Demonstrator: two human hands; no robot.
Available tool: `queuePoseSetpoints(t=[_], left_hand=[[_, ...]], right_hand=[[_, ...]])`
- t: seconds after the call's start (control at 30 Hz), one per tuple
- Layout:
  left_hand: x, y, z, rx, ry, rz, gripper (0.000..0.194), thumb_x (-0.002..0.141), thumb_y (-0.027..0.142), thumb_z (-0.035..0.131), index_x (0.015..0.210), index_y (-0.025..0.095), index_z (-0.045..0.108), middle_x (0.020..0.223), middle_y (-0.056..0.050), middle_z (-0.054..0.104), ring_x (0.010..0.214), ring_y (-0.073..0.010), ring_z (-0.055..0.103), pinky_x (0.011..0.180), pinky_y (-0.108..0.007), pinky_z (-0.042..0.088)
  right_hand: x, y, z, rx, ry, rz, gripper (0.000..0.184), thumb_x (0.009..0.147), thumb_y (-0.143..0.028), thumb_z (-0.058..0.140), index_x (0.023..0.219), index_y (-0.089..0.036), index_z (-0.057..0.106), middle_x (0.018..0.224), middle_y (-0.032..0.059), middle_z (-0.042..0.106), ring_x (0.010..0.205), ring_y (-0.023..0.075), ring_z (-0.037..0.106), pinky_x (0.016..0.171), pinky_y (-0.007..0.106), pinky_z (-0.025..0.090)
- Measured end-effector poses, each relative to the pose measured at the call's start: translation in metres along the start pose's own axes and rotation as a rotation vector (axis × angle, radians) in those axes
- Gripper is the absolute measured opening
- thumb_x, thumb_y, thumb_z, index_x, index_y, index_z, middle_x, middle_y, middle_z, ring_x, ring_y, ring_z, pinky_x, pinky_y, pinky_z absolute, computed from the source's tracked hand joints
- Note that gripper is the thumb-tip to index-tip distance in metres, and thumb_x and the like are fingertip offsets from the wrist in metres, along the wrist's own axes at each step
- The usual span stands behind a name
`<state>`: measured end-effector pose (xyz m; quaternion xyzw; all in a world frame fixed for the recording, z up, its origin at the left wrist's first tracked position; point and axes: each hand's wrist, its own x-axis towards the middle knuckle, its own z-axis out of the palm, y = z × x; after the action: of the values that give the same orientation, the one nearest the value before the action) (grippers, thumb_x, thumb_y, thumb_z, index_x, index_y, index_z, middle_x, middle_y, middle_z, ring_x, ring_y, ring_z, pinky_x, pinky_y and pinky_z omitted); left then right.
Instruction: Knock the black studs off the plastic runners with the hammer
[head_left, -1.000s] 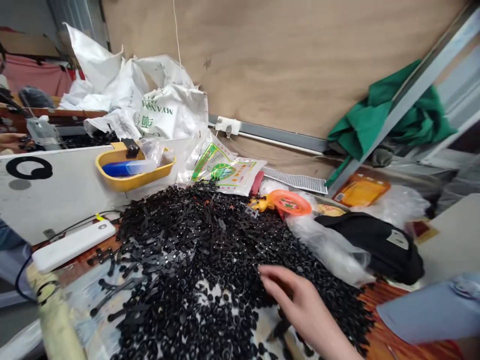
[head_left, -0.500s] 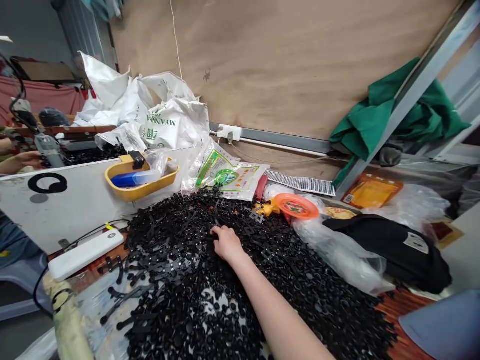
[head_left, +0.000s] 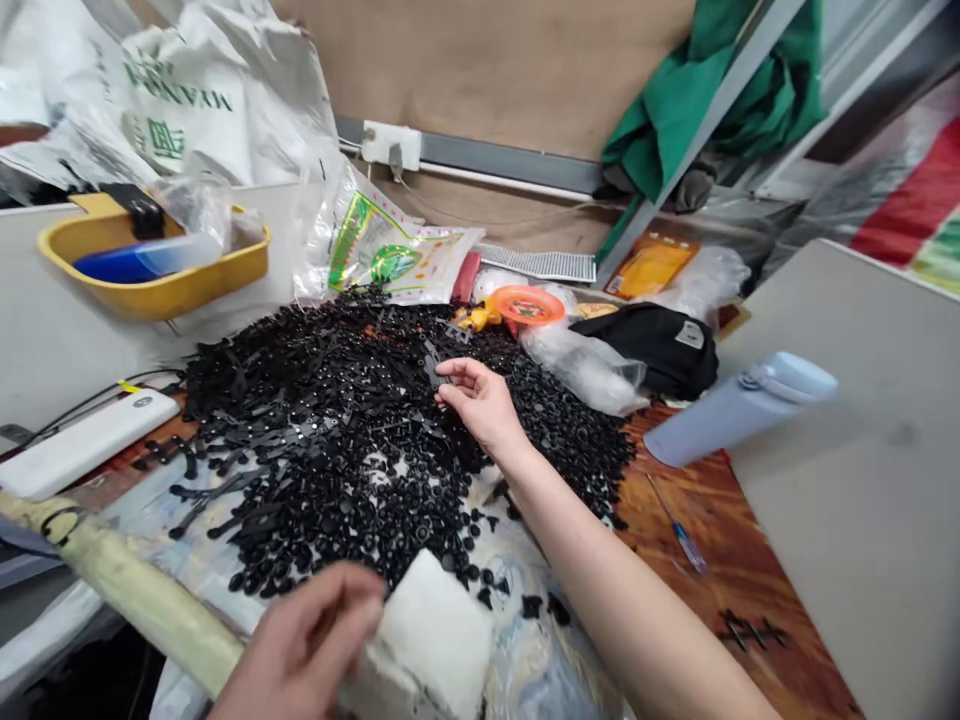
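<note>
My right hand (head_left: 484, 400) reaches over a large heap of small black plastic parts (head_left: 322, 390). Its thumb and fingers pinch a flat, dark strip-like plastic part (head_left: 433, 368) that sticks up past the fingertips. Low in the view, my left hand (head_left: 311, 640) is slightly blurred, with thumb and forefinger brought together. Whatever may be between those fingertips is too small to make out. Just right of the left hand stands a white block (head_left: 442, 625) with a flat top, in front of the heap.
A yellow tray (head_left: 150, 295) hangs on the left panel above a white power bank (head_left: 90, 440). Behind the heap lie a printed plastic bag (head_left: 405, 260), an orange lid (head_left: 527, 305) and a black cloth bag (head_left: 652, 345). At right are a blue bottle (head_left: 735, 405) and a screwdriver (head_left: 686, 545).
The view has shifted right and down. My right hand has lifted from the heap with a flat black part in its fingers. My left hand and the white block have come into view.
</note>
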<state>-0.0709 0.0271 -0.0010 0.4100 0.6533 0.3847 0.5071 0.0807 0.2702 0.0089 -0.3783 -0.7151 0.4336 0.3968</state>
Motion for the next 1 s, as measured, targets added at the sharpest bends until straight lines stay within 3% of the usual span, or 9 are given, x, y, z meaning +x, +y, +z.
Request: queuePoseSetpoints(t=[0.13,0.23,0.3,0.43,0.57,0.63,0.73,0.87,1.0], left_hand=[[0.055,0.042,0.029,-0.4,0.125,0.07,0.06,0.062,0.046,0.084,0.114,0.023,0.065,0.105,-0.006,0.073,0.095,-0.0222,0.067,0.083,-0.031,0.053],[0.074,0.059,0.047,-0.623,-0.065,0.041,0.036,0.07,0.046,0.079,0.09,0.017,0.069,0.082,-0.004,0.072,0.076,-0.018,0.068,0.072,-0.03,0.056],[0.076,0.06,0.052,-0.634,-0.085,0.021,0.031,0.07,0.043,0.079,0.079,0.015,0.069,0.076,-0.002,0.071,0.067,-0.0153,0.066,0.063,-0.026,0.055],[0.073,0.051,0.048,-0.608,0.042,0.045,0.034,0.072,0.039,0.08,0.092,0.014,0.069,0.085,-0.005,0.075,0.07,-0.0178,0.07,0.068,-0.03,0.058],[0.073,0.047,0.034,-0.667,0.283,0.199,0.028,0.079,0.039,0.074,0.09,0.014,0.066,0.077,-0.006,0.077,0.078,-0.0228,0.073,0.08,-0.039,0.058],[0.073,0.047,0.029,-0.684,0.342,0.224,0.026,0.08,0.038,0.073,0.089,0.014,0.066,0.076,-0.006,0.077,0.078,-0.0233,0.073,0.082,-0.041,0.057],[0.07,0.041,0.028,-0.65,0.345,0.196,0.026,0.079,0.039,0.074,0.087,0.015,0.068,0.077,-0.005,0.076,0.081,-0.0228,0.071,0.079,-0.038,0.056],[0.07,0.023,0.031,-0.599,0.36,0.164,0.026,0.075,0.041,0.077,0.082,0.016,0.073,0.084,-0.003,0.075,0.087,-0.0186,0.067,0.087,-0.032,0.05],[0.082,0.009,0.027,-0.611,0.426,0.132,0.028,0.072,0.045,0.078,0.083,0.02,0.074,0.089,-0.001,0.074,0.093,-0.0193,0.065,0.099,-0.037,0.044]], right_hand=[[-0.055,-0.032,0.004,0.035,-0.018,-0.081,0.027,0.087,-0.008,0.052,0.111,-0.02,0.054,0.095,0.0001,0.065,0.083,0.0143,0.065,0.077,0.027,0.054],[-0.09,-0.046,0.009,-0.064,-0.097,-0.124,0.026,0.084,-0.003,0.052,0.102,-0.021,0.06,0.099,0.0005,0.065,0.094,0.0159,0.062,0.087,0.029,0.049],[-0.106,-0.05,0.005,-0.142,-0.167,-0.119,0.03,0.083,-0.004,0.059,0.107,-0.022,0.061,0.106,0.0009,0.066,0.101,0.0167,0.06,0.091,0.029,0.047],[-0.13,-0.047,-0.014,-0.329,-0.167,-0.021,0.037,0.085,-0.007,0.065,0.118,-0.022,0.058,0.123,0.0044,0.06,0.116,0.0186,0.054,0.101,0.032,0.041],[-0.148,-0.035,-0.015,-0.596,-0.158,0.165,0.027,0.083,-0.005,0.063,0.109,-0.012,0.063,0.102,0.0138,0.062,0.1,0.0295,0.059,0.09,0.045,0.046],[-0.148,-0.028,-0.002,-0.67,-0.232,0.188,0.043,0.079,-0.008,0.07,0.121,-0.011,0.061,0.102,0.0146,0.061,0.096,0.0304,0.061,0.085,0.043,0.049],[-0.132,-0.021,0.02,-0.714,-0.315,0.11,0.065,0.083,-0.022,0.073,0.142,-0.021,0.045,0.121,0.0133,0.053,0.109,0.0286,0.055,0.09,0.04,0.047],[-0.098,-0.011,0.031,-0.739,-0.407,-0.009,0.04,0.089,-0.025,0.065,0.128,-0.027,0.056,0.113,0.0067,0.056,0.106,0.0242,0.055,0.088,0.034,0.046],[-0.081,-0.005,0.014,-0.761,-0.435,-0.036,0.02,0.089,-0.013,0.058,0.108,-0.02,0.062,0.096,0.0062,0.062,0.09,0.0225,0.061,0.082,0.033,0.046]])
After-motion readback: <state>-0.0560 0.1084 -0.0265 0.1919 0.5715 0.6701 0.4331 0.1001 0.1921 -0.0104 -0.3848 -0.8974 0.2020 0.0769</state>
